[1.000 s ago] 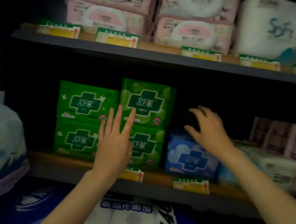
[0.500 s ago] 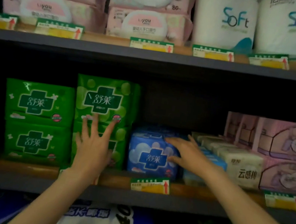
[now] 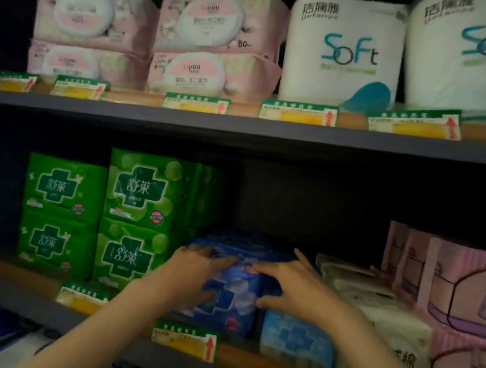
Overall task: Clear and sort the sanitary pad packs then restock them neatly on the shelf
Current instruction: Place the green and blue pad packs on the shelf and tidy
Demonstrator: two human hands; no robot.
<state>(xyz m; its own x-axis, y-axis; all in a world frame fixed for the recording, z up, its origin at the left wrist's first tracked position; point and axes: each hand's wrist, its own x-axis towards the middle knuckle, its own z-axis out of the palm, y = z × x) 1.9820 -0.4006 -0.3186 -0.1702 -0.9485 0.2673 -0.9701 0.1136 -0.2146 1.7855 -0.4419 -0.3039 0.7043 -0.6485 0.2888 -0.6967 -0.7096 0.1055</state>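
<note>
head view: the middle shelf (image 3: 240, 361) is stocked from left to right. four green pad packs (image 3: 97, 219) are stacked two high in two columns, the right column standing taller. just beside them a dark blue pad pack (image 3: 234, 296) is gripped by both hands: the left hand (image 3: 191, 270) is curled over its top left corner with the thumb low on its front, and the right hand (image 3: 289, 285) is laid over its top right edge with the thumb on its right side. a light blue pad pack (image 3: 297, 340) sits just right of it, partly hidden under the right forearm. white packs (image 3: 388, 322) and pink boxes (image 3: 470, 296) follow further right. on the upper shelf (image 3: 244, 122), pink wet-wipe packs (image 3: 156, 38) are stacked two high beside white tissue rolls (image 3: 343, 54) marked "soft". price tags (image 3: 185, 339) are clipped along both shelf edges.
</note>
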